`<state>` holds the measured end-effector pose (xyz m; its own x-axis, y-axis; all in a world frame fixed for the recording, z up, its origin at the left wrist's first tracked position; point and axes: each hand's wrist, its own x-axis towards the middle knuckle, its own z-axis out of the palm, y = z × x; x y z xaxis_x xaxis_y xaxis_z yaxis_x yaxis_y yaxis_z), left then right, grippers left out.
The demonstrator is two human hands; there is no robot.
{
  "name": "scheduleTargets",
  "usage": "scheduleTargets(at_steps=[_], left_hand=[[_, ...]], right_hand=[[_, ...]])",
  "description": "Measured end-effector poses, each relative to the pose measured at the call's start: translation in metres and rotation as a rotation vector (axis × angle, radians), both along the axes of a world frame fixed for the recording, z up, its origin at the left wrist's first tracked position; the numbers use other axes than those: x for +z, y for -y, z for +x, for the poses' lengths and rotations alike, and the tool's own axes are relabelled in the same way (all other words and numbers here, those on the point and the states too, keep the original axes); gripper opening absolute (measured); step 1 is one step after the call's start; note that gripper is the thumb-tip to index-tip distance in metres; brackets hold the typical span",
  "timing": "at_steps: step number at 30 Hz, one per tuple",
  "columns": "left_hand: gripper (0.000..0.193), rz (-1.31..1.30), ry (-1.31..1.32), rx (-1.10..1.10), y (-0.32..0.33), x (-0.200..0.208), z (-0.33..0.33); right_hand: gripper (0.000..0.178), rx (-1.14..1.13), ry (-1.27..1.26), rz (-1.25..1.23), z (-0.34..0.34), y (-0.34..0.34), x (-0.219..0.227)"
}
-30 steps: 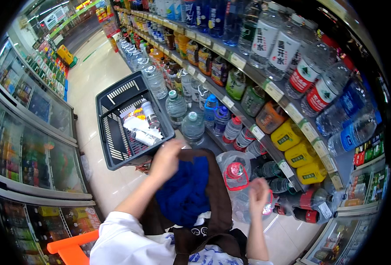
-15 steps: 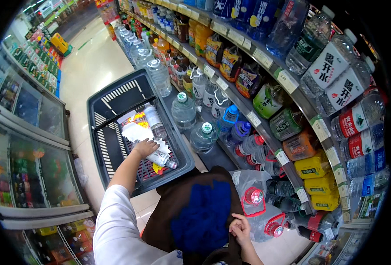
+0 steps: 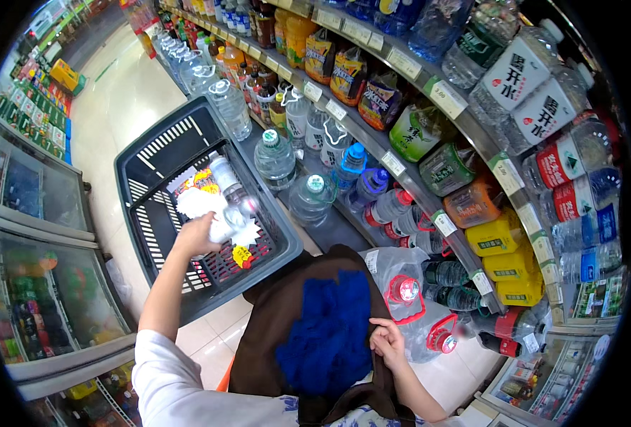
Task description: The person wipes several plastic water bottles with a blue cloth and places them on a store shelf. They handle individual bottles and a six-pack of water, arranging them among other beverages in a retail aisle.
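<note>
My left hand (image 3: 200,233) reaches into a black shopping basket (image 3: 219,285) and is closed round a clear plastic bottle (image 3: 231,218) with a white label. That bottle is tilted and a little blurred, its cap end pointing right. A second clear bottle (image 3: 224,173) lies beside it on the basket floor, with white paper pieces (image 3: 196,202) and yellow-red printed cards (image 3: 242,257). Low in front of me, my right hand (image 3: 387,341) has its fingers curled at the edge of a brown cloth bag (image 3: 266,338). Bunched blue fabric (image 3: 326,331) shows on the brown cloth.
Shelves of drinks (image 3: 401,167) run along the right side. Large water jugs (image 3: 273,160) stand on the low ledge beside the basket. Red-handled jugs (image 3: 404,290) in clear plastic stand near my right hand. Glass-door coolers (image 3: 59,277) line the left, and tiled floor (image 3: 109,135) stretches ahead.
My left hand has gone from resting on the label to gripping the bottle, which has lifted and turned. Basket and shelves have shifted left in view. The right hand stays at the brown cloth.
</note>
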<state>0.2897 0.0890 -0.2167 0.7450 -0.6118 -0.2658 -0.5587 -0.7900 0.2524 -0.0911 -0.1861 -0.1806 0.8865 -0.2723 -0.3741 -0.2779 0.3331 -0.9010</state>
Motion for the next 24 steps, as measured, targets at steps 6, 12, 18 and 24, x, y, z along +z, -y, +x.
scheduleTargets(at_steps=[6,12,18,24], left_hand=[[0.065,-0.653,0.309,0.268,0.026,0.164,-0.084],[0.068,-0.586,0.471,-0.039,0.105,0.211,-0.241],[0.07,-0.723,0.077,-0.271,0.154,0.169,-0.337],[0.057,0.004,0.191,-0.018,0.113,0.141,-0.303]], right_hand=[[0.038,-0.183,0.268,-0.259,0.013,-0.014,0.03],[0.078,-0.446,0.805,-0.247,0.046,-0.027,0.158],[0.064,-0.688,0.581,-0.142,-0.005,0.018,0.157],[0.059,-0.711,0.523,-0.259,-0.042,0.075,0.1]])
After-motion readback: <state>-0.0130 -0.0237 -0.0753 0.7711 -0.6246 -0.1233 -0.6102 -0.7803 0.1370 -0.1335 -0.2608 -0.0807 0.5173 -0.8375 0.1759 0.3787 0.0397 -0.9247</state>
